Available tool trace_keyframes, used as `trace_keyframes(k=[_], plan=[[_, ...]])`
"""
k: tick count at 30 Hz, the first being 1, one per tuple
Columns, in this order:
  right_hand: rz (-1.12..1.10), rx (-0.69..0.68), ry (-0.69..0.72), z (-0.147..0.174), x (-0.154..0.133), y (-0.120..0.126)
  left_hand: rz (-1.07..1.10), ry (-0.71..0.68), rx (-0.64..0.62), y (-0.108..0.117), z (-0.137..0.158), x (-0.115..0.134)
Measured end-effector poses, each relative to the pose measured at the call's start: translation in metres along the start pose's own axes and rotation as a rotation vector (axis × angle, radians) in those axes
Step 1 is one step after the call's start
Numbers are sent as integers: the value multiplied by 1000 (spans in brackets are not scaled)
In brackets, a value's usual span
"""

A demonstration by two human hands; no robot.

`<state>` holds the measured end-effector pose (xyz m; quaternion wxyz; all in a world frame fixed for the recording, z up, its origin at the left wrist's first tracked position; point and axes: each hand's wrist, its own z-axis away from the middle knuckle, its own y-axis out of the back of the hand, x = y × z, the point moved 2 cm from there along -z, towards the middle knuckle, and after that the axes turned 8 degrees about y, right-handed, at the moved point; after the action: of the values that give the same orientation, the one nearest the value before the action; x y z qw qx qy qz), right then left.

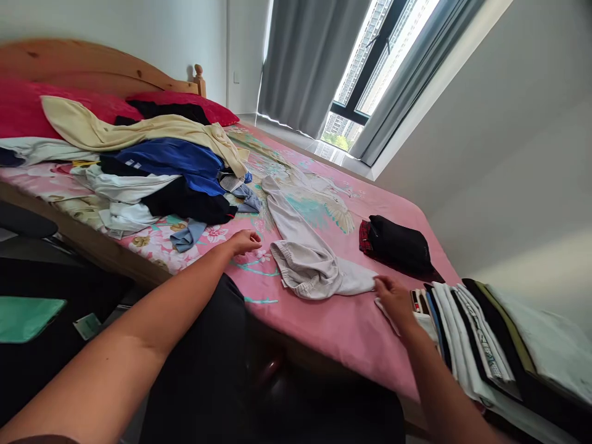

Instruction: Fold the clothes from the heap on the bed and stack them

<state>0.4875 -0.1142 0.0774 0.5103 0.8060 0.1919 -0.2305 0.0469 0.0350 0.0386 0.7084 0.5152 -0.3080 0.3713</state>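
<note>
A pair of pale grey trousers (pixel 303 231) with a gathered elastic waistband lies bent on the bed, one leg stretching away and the other toward the right. My right hand (pixel 394 299) is closed on the end of the right-hand leg, its fingertips pinching the cloth. My left hand (pixel 245 242) hovers over the bed's near side, left of the waistband and apart from it. Its fingers are loosely curled, with a gap to the thumb and nothing visible between them.
A heap of loose clothes (pixel 171 166) covers the bed's left side, before red pillows (pixel 222 111). Folded clothes (pixel 481 333) stand in a row at right, close to my right forearm. A black folded bundle (pixel 400 245) lies beyond the trousers. Pink bedsheet (pixel 319 324) shows along the near edge.
</note>
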Motion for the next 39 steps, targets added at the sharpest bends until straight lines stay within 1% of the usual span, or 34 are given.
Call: trace_keyframes(k=[2,4,5,6,8,10,11,13,14,17,20,22,25,28,30,32,33,34,36,37,39], plan=[[-190,-136,42,18,-40,-37,-103,-164,-13,-15,2,11],[-318,-202,101,33,-78,-71,-208,-327,-43,-35,7,21],[-330,-226,110,39,-92,-87,-259,-400,-61,-46,10,25],[-312,-243,107,44,-104,-101,-310,-463,-79,-58,14,28],[-214,-303,87,52,-117,-124,-404,-551,-95,-79,18,33],[-73,-360,45,60,-120,-140,-480,-592,-73,-92,19,35],[-12,-372,18,64,-119,-145,-508,-599,-50,-95,18,36],[49,-349,-35,73,-114,-146,-548,-595,5,-95,15,39],[32,-320,-54,78,-111,-143,-561,-585,30,-92,14,40],[-159,-205,-128,94,-97,-130,-583,-557,45,-84,15,43],[-345,-91,-278,109,-81,-120,-587,-556,-18,-84,28,46],[-383,-40,-352,117,-75,-118,-581,-551,-57,-88,41,48],[-366,39,-379,121,-73,-117,-568,-539,-118,-92,59,48],[-386,143,-380,123,-74,-113,-575,-540,-193,-90,74,47],[-439,195,-398,125,-72,-109,-592,-540,-197,-86,83,45],[-494,239,-429,131,-66,-102,-601,-530,-142,-81,93,42],[-505,275,-431,135,-62,-98,-587,-517,-83,-79,99,40],[-504,322,-415,139,-58,-93,-559,-500,-12,-77,107,38],[-460,413,-333,147,-53,-81,-476,-459,112,-78,127,31],[-429,445,-284,151,-52,-75,-439,-437,145,-81,139,26],[-395,465,-237,158,-52,-65,-416,-389,134,-93,163,13]])
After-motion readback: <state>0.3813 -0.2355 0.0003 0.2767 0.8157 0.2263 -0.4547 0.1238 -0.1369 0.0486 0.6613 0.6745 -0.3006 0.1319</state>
